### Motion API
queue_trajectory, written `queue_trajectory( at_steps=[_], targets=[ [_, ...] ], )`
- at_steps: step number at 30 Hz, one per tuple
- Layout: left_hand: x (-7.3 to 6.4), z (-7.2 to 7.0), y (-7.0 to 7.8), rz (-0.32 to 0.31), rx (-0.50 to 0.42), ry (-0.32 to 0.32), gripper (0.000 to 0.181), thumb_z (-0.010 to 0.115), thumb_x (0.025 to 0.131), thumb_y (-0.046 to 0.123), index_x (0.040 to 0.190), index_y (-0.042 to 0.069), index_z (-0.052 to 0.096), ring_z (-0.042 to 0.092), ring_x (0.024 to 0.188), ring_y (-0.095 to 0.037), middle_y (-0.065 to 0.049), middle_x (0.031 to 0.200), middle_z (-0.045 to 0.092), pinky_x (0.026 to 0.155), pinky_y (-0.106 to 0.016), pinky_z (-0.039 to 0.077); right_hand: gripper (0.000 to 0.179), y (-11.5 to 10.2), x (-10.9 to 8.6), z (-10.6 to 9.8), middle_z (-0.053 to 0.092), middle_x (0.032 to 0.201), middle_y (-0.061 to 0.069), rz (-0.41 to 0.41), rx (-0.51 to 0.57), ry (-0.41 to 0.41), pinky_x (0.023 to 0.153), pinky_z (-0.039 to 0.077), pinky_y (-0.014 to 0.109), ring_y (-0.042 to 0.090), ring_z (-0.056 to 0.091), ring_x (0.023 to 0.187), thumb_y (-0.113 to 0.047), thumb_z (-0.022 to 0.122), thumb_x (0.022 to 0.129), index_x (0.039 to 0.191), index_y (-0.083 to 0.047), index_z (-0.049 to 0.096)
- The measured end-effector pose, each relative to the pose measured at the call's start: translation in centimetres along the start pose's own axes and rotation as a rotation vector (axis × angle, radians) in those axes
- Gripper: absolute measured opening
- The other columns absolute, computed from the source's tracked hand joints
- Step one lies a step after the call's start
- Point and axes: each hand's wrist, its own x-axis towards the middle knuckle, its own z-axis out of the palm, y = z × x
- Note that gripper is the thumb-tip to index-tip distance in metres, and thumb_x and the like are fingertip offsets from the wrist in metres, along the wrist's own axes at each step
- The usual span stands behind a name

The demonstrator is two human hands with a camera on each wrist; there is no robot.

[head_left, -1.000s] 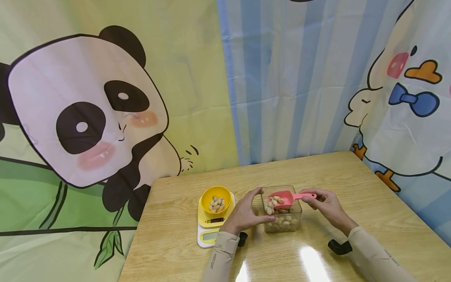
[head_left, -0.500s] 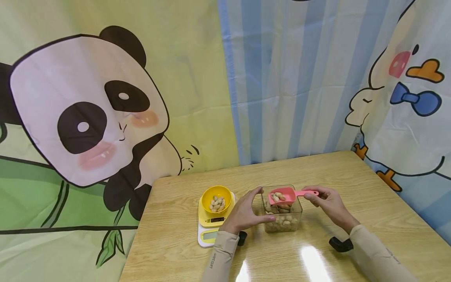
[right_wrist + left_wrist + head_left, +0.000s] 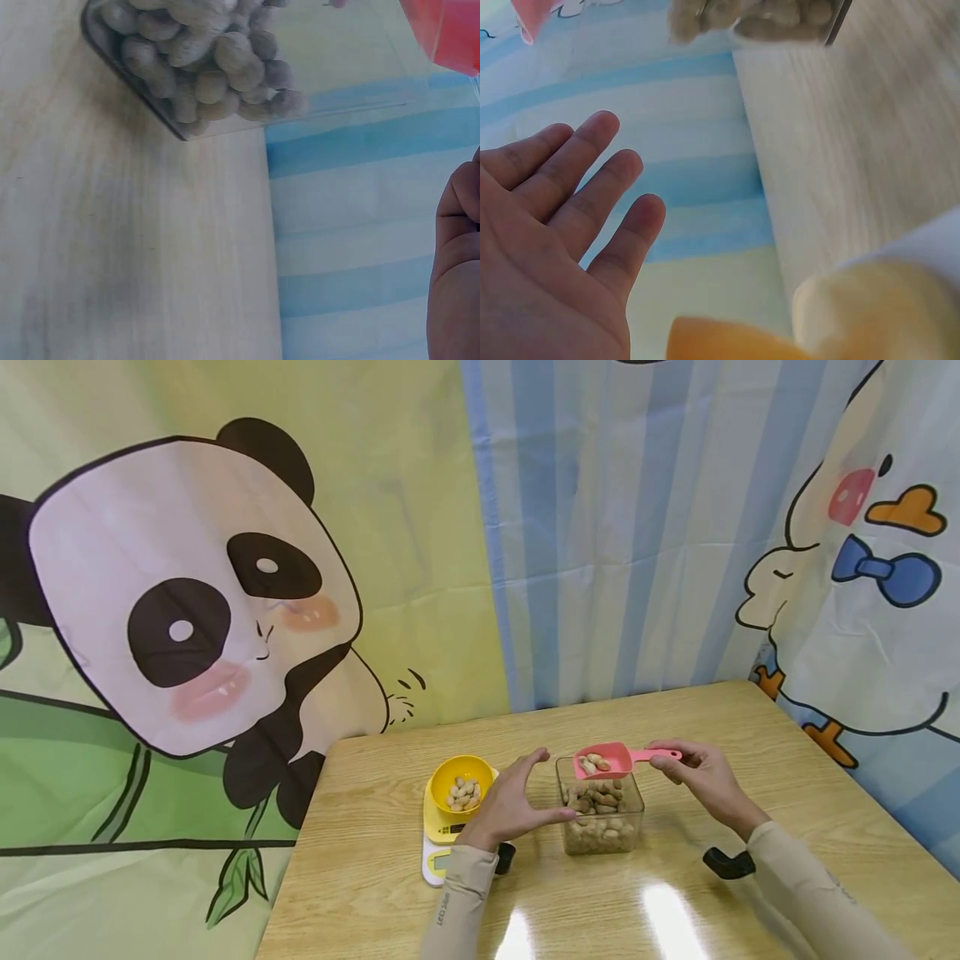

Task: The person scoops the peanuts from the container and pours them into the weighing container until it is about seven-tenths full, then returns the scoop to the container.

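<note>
My right hand [image 3: 705,783] pinches the handle of a pink scoop [image 3: 618,762], which hangs over a clear square container [image 3: 636,837] with a few unshelled peanuts in it. More peanuts [image 3: 217,60] fill the container's lower part. To the container's left is my left hand [image 3: 512,806], its fingers spread and straight, holding nothing; in the left wrist view the fingers [image 3: 592,187] stand apart from the container. Whether the thumb touches the rim cannot be told from the head view. Behind the left hand, a yellow bowl [image 3: 444,770] with several peanuts sits on a yellow and white kitchen scale [image 3: 433,833], partly hidden.
A light wooden table [image 3: 360,843] carries everything. Curtains with a panda [image 3: 97,527] and a duck [image 3: 862,643] hang along its back and right edges. Black wrist mounts [image 3: 729,863] stick out beneath both wrists.
The scoop has risen out of the container in my right hand, with fewer peanuts in it than a second ago. My left hand has come off the container's side and shifted slightly left.
</note>
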Motion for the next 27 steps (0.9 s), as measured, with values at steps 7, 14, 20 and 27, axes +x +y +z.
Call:
queue_trajectory(
  at_steps=[7, 14, 20, 27],
  targets=[
    [-0.1, -2.2, -0.6, -0.004, 0.009, 0.035, 0.104, 0.073, 0.074, 0.077, 0.159, 0.036, 0.029, 0.04, 0.143, -0.018, 0.015, 0.155, 0.041, 0.113, -0.048, 0.039, 0.021, -1.1, 1.4, 0.1, 0.052, 0.071, 0.005, 0.01, 0.011, 0.004, 0.052, 0.04, 0.032, 0.025, 0.043, 0.061, -0.006, 0.065, 0.1, 0.119, 0.001, 0.071],
    [-0.9, -4.6, -1.9, -0.03, 0.045, 0.077, 0.107, 0.071, 0.073, 0.08, 0.16, 0.034, 0.028, 0.039, 0.144, -0.018, 0.012, 0.156, 0.04, 0.114, -0.049, 0.038, 0.024, -2.5, 3.5, 0.0, 0.051, 0.071, 0.003, -0.027, 0.015, -0.017, 0.053, 0.039, 0.032, 0.024, 0.041, 0.062, -0.006, 0.064, 0.1, 0.121, 0.005, 0.068],
    [-1.7, -6.6, -3.4, -0.053, 0.087, 0.127, 0.107, 0.07, 0.073, 0.08, 0.159, 0.031, 0.03, 0.039, 0.144, -0.022, 0.01, 0.156, 0.041, 0.114, -0.052, 0.037, 0.024, -3.6, 5.5, 0.3, 0.051, 0.072, 0.004, -0.013, -0.011, -0.01, 0.056, 0.039, 0.032, 0.022, 0.042, 0.062, -0.013, 0.066, 0.1, 0.121, -0.001, 0.07],
    [-2.8, -7.8, -4.8, -0.126, 0.06, 0.192, 0.105, 0.075, 0.07, 0.078, 0.157, 0.033, 0.035, 0.04, 0.142, -0.021, 0.016, 0.155, 0.041, 0.113, -0.054, 0.038, 0.022, -4.4, 8.1, 1.7, 0.051, 0.073, 0.006, -0.061, 0.05, -0.031, 0.055, 0.039, 0.032, 0.021, 0.042, 0.063, -0.011, 0.066, 0.1, 0.119, 0.0, 0.072]
  ],
)
